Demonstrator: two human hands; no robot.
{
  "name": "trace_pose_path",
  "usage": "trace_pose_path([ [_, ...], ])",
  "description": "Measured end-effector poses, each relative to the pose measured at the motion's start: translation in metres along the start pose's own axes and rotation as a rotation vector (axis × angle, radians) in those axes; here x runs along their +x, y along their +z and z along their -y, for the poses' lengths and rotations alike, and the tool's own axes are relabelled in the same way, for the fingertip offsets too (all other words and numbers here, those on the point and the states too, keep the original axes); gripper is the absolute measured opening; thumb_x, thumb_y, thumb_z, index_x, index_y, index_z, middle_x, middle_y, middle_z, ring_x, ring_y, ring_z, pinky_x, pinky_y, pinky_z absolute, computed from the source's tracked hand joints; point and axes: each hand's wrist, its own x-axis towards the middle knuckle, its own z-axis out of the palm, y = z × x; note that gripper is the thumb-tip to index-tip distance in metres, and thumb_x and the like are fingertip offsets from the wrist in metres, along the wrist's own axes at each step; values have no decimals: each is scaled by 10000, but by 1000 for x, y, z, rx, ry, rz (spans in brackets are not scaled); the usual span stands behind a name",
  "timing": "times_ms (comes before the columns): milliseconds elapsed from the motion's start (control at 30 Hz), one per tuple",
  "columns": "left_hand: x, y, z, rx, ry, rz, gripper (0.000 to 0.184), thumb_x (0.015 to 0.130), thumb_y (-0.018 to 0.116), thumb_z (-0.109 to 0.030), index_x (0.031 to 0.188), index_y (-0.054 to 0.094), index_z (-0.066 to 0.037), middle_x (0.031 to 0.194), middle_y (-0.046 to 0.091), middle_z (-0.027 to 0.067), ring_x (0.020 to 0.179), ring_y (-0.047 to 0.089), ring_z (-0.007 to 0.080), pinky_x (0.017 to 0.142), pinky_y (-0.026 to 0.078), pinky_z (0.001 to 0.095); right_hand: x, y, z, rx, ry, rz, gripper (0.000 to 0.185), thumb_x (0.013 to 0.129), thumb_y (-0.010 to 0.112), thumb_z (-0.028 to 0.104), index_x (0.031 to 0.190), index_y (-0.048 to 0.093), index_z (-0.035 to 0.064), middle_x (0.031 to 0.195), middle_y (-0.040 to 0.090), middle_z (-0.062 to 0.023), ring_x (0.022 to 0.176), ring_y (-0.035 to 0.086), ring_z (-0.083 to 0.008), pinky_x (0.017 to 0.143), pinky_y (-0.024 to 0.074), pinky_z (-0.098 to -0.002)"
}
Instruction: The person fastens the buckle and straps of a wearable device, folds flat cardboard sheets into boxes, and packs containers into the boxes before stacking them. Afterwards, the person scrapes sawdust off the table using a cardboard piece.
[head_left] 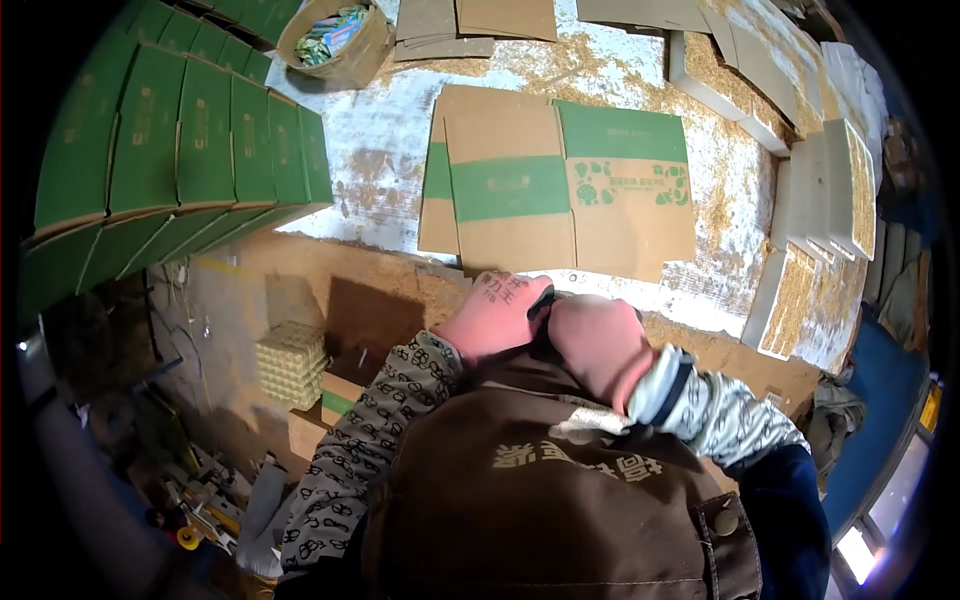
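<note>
My left hand [495, 312] and my right hand [598, 345] wear pink gloves with dark palms. They meet in front of my brown apron [540, 510], close to the table's near edge. Both look closed, with the fingers curled inward and mostly hidden; what they hold, if anything, does not show. Just beyond them lies a flattened cardboard box [510, 135], brown with green bands and printed drawings, its near edge close to my gloves.
Green boxes [205, 125] stand in a row at the left. A basket [375, 45] with colourful packets sits at the back. White foam blocks [800, 200] line the right side, near scattered yellowish bits. Egg trays [290, 362] are stacked below the table's left part.
</note>
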Motion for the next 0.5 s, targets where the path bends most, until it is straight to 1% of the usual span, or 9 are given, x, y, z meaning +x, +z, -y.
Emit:
trace_pose_path([
  [33,0,0,1,30,-13,-1,243,785,585,-158,996,589,-38,857,627,189,824,587,374,733,452,454,8,-5,-5,207,6,112,193,814,532,158,884,634,9,826,653,-154,788,654,-255,636,509,-367],
  [100,-1,-3,2,88,-36,2,242,766,606,-141,973,596,-16,862,626,199,842,590,379,738,467,434,4,0,-15,556,-31,-26,314,763,610,234,947,627,-19,848,664,-166,801,655,-286,702,520,-367],
  [167,-2,-12,-3,64,-38,-13,257,774,607,-137,1003,608,-21,909,629,189,882,587,365,775,467,422,-9,-16,-25,971,296,56,408,682,700,253,982,634,-15,846,670,-141,774,651,-231,726,512,-332],
  [200,-1,-18,-9,32,-54,8,262,776,605,-132,1013,608,-20,923,629,186,893,584,363,786,466,420,-11,-4,-39,1302,299,200,369,661,735,185,951,639,-21,826,667,-111,740,600,-142,720,494,-303],
  [233,1,-20,-12,0,-75,18,268,778,603,-127,1023,609,-19,936,629,184,904,582,361,797,465,417,-15,-6,-37,1345,262,100,353,663,732,167,942,638,-27,812,663,-103,730,579,-128,714,489,-297],
  [300,-1,-19,-6,9,0,-47,277,785,604,-123,1040,604,-16,968,626,180,925,575,360,814,462,416,-23,-9,-23,1440,171,-113,321,665,725,132,923,638,-39,784,655,-87,709,535,-100,701,479,-285],
  [333,-1,-17,-1,31,42,-76,275,786,605,-124,1040,604,-16,969,626,181,925,577,359,812,463,414,-24,-5,-22,1442,144,-161,316,677,711,121,924,622,-53,783,657,-86,688,522,-112,704,483,-289],
  [433,-1,-24,-1,58,79,-50,261,793,596,-121,1034,604,-21,970,624,186,927,578,359,800,465,411,-36,-19,-30,1363,178,-85,322,671,712,124,937,626,-36,792,657,-102,693,522,-110,709,482,-292],
  [500,1,-31,-6,37,42,57,243,797,584,-113,1022,603,-23,963,621,190,926,578,360,790,464,409,-46,-26,-29,1181,199,-56,408,643,736,193,976,620,-13,797,637,-132,709,564,-205,728,487,-320],
])
